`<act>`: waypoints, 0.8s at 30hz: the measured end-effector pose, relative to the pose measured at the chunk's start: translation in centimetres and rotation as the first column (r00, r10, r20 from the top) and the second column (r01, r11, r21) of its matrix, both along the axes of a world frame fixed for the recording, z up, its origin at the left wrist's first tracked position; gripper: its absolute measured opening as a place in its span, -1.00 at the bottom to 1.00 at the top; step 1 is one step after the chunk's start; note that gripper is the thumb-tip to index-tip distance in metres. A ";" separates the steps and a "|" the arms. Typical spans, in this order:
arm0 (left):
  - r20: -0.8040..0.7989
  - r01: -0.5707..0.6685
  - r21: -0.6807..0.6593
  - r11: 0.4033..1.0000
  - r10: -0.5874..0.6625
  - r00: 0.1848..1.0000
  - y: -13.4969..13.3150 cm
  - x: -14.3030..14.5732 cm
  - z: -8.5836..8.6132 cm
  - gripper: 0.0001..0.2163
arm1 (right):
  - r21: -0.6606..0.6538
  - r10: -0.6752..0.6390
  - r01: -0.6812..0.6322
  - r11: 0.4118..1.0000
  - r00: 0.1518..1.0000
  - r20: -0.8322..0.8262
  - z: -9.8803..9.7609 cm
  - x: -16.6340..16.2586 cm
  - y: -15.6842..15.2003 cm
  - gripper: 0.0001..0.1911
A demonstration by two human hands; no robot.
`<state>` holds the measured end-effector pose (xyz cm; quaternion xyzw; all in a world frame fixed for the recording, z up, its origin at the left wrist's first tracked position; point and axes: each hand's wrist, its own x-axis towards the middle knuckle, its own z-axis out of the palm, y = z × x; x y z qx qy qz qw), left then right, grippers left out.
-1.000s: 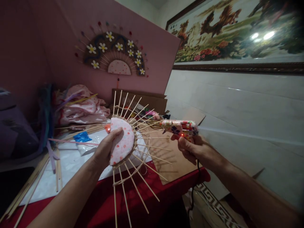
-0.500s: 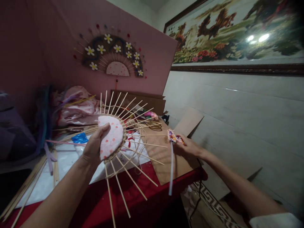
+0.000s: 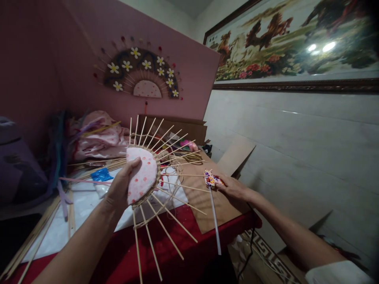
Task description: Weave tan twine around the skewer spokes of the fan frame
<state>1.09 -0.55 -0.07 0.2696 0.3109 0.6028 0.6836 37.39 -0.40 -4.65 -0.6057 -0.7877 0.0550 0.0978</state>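
My left hand grips the straight edge of a half-round pad covered in white cloth with pink dots, thumb on top. Thin wooden sticks fan out from the pad's woven rim, and a loose ring of twine runs across them. My right hand is closed around a flower-patterned glue gun, held by the stick tips on the right. A long clear glue stick hangs down from the gun. The fingers under the pad are hidden.
A finished-looking fan with white flowers hangs on the pink panel. Crumpled pink cloth, a blue packet and loose wooden strips lie at left. Brown board covers the red tablecloth's right part. A black cord hangs past the table corner.
The glue gun in my right hand has moved slightly left and down, and its glue stick now slants. The pad in my left hand has shifted slightly right and down in view.
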 end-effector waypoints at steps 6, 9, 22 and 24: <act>-0.044 0.045 -0.034 0.998 -0.047 0.998 -0.3 0.2 0.1 -0.82 | 0.293 -0.145 0.149 0.944 0.989 -0.037 2.9 -1.5 -0.6 -0.66; -0.060 0.080 -0.047 0.996 -0.083 0.995 -0.5 0.4 0.2 -0.80 | 0.534 -0.075 0.218 0.817 0.958 -0.277 5.6 -3.5 -1.4 -0.75; 0.069 0.219 -0.063 0.974 -0.215 0.974 -1.1 0.4 0.7 -0.77 | 0.095 0.218 -0.383 0.919 0.291 -0.932 5.2 -10.9 -1.4 -0.55; 0.059 0.227 -0.060 0.972 -0.223 0.973 -1.2 0.4 0.6 -0.76 | 0.082 0.224 -0.504 0.860 0.228 -0.948 5.7 -12.5 -1.8 -0.52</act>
